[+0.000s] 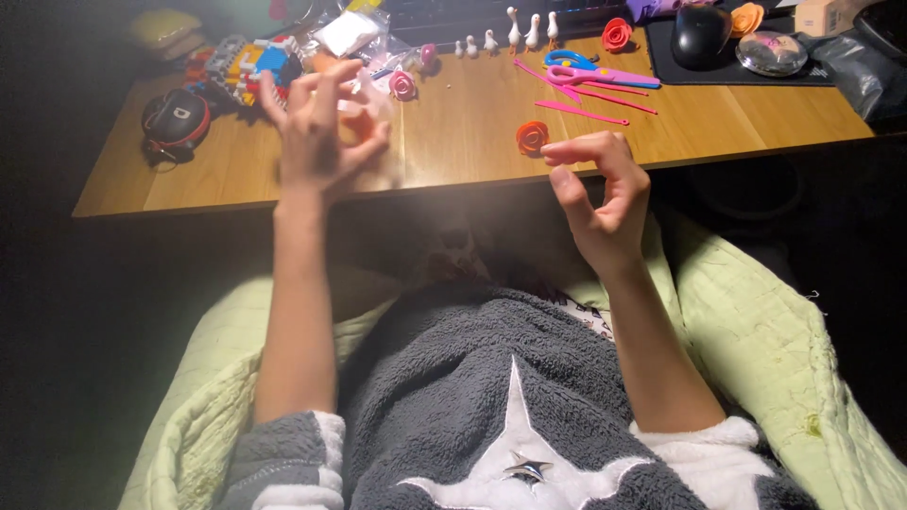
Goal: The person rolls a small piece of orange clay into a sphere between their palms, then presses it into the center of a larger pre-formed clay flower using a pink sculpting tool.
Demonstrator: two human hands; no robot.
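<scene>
A wooden desk (453, 142) carries an orange clay rose (532, 137) near its front edge, a pink rose (402, 85), pink modelling tools (595, 104), blue-and-pink scissors (590, 69), small white goose figures (515, 33), a toy-brick model (246, 61), a black-and-red headset (175, 121) and a mouse (701, 36) on a dark mat (737, 68).

Small orange rose (532, 137) lying on wooden desk edge, just beside raised right hand (605, 194).

Matt wooden desk (453, 142); fluffy grey fleece robe (472, 397).
</scene>
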